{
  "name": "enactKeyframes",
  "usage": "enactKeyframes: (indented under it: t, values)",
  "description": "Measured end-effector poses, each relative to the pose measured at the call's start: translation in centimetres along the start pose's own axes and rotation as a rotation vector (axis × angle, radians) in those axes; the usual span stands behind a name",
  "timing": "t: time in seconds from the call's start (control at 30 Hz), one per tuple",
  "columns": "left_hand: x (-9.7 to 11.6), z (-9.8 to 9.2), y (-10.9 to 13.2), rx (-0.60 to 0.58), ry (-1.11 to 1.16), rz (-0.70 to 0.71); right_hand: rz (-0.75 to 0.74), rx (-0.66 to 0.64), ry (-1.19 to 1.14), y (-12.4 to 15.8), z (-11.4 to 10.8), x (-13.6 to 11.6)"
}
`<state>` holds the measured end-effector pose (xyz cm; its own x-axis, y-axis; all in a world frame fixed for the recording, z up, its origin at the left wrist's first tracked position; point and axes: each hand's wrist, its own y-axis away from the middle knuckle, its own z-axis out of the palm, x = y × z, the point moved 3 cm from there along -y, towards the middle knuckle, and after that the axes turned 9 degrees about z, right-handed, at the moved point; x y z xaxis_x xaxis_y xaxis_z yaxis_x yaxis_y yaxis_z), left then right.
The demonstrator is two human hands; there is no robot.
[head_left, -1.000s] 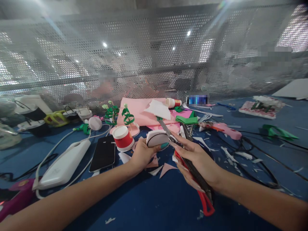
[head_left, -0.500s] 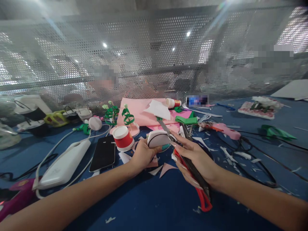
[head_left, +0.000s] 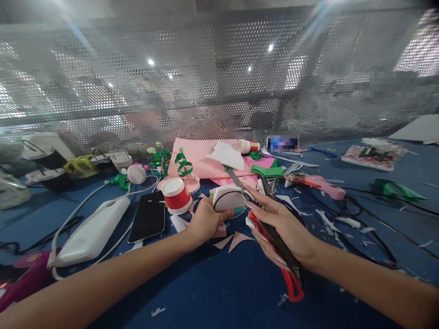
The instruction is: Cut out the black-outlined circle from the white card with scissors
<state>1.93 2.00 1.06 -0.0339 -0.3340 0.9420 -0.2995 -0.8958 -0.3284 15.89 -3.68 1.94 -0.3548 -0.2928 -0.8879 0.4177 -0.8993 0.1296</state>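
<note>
My left hand [head_left: 206, 222] pinches a white paper piece [head_left: 227, 199] with a dark curved line on it. Closed around scissors [head_left: 277, 241] is my right hand [head_left: 286, 224]; their handles are red and black. The metal blades reach up and left past the right edge of the white piece. Whether they touch it I cannot tell. Left of the left hand stands a red and white paper cup [head_left: 176, 196]. Cut pink and white scraps [head_left: 239, 240] lie under and beside the hands.
A phone [head_left: 147, 218] and a white power bank [head_left: 92, 230] with cables lie on the left. Behind the hands are pink paper [head_left: 192, 153], green spiral stems [head_left: 183, 164] and stacked cups [head_left: 248, 146]. A pink glue gun [head_left: 325, 186] rests on the right. A perforated metal screen [head_left: 219, 77] rises behind.
Little differs. The whole view has shifted very slightly, and both hands keep nearly the same pose around the paper and scissors.
</note>
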Motion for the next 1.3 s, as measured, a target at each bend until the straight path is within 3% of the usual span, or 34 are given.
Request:
enactKeyframes:
  t: [0.33, 0.5, 0.73, 0.93, 1.17, 1.3]
  values:
    - [0.1, 0.1, 0.3, -0.05, -0.02, -0.016, 0.003, -0.019, -0.021, 0.1, 0.1, 0.0]
    - [-0.1, -0.1, 0.4, 0.0, -0.072, -0.07, 0.01, -0.055, -0.049, 0.1, 0.2, 0.0]
    - [0.0, 0.3, 0.3, -0.064, -0.053, 0.044, -0.006, -0.09, -0.092, 0.2, 0.3, 0.0]
    - [0.5, 0.4, 0.5, -0.021, -0.15, 0.081, -0.013, -0.118, -0.103, 0.4, 0.6, 0.0]
    - [1.2, 0.5, 0.4, 0.062, -0.049, 0.041, -0.044, -0.091, -0.058, 0.5, 1.2, 0.0]
    - [0.5, -0.1, 0.3, 0.114, -0.033, 0.008, -0.041, 0.04, -0.002, 0.5, 1.5, -0.1]
